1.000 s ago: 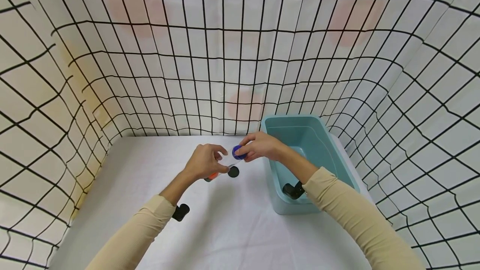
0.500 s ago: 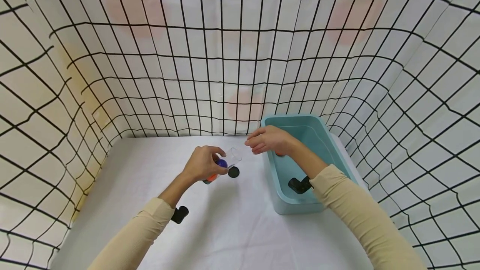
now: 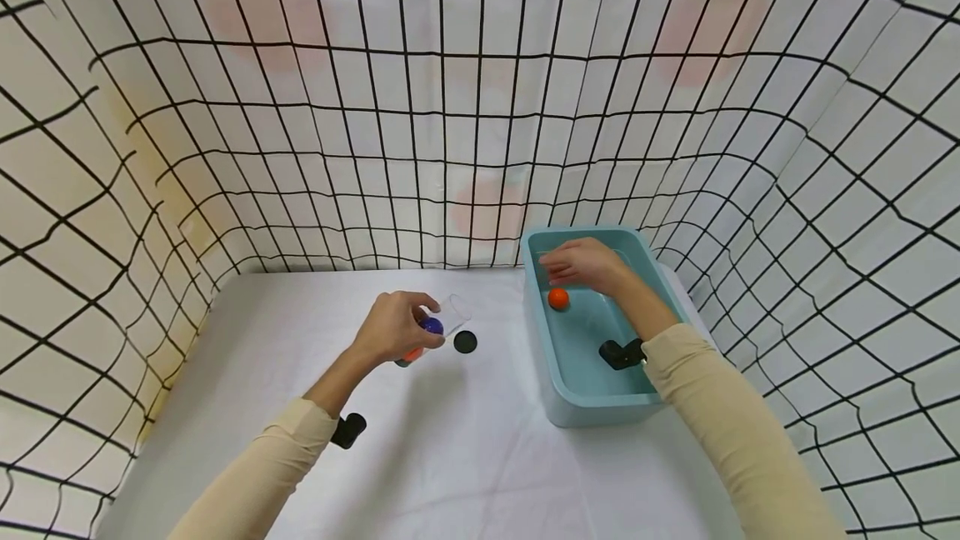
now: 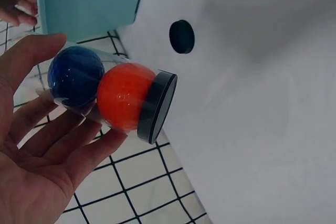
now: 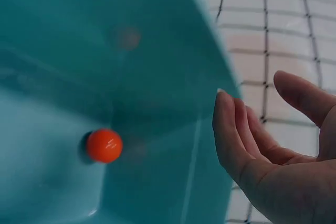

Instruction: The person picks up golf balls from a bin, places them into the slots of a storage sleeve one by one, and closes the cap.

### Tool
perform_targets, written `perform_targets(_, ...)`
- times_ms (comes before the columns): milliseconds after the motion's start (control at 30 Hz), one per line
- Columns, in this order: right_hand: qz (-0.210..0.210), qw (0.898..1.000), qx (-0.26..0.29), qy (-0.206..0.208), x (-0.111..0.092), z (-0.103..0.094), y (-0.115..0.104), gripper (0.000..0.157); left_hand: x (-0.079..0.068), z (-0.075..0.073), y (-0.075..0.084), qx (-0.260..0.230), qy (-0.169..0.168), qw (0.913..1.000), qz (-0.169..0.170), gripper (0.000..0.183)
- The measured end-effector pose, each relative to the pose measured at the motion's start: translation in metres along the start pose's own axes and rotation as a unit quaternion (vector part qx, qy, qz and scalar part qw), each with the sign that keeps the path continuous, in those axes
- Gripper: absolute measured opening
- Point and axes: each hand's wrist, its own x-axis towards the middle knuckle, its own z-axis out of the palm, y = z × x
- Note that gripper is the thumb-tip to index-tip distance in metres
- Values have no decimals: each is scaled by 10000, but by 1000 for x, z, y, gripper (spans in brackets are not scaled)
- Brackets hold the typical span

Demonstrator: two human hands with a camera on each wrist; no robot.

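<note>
My left hand (image 3: 393,327) grips a clear plastic tube (image 3: 455,315), tilted, with its mouth toward the bin. Inside it lie a blue ball (image 4: 76,76) and an orange ball (image 4: 126,96), the orange one against the black end cap (image 4: 157,107). A loose black cap (image 3: 465,342) lies on the white table just right of the tube. My right hand (image 3: 583,263) is over the teal bin (image 3: 558,382), fingers loosely bent and holding nothing. Below it, another orange ball (image 5: 104,146) rests on the bin's floor.
A black elbow-shaped piece (image 3: 621,354) lies in the bin, partly behind the right sleeve. Another black piece (image 3: 349,430) is on the table by the left sleeve. Black netting (image 3: 480,115) rises behind and on both sides.
My right hand let go of the blue ball, now in the tube, and moved right over the bin. The orange ball there came into view. My left hand shifted slightly left with the tube.
</note>
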Motion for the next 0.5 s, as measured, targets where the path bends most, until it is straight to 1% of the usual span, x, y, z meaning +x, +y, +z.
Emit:
perform_targets(100, 239, 9993, 124, 249, 7, -7, 13, 57, 0, -2, -2, 1, 42, 10000, 27, 42)
perform_targets(233, 692, 9954, 291, 594, 18, -13, 31, 63, -2, -5, -4, -19, 43, 10000, 13, 42)
perform_targets(400, 1123, 9884, 456, 916, 35, -18, 57, 60, -5, -7, -5, -33, 12, 10000, -69, 42)
perform_targets(500, 1309, 9843, 493, 1077, 41, -18, 70, 58, -6, -7, -6, -54, 16, 10000, -78, 42)
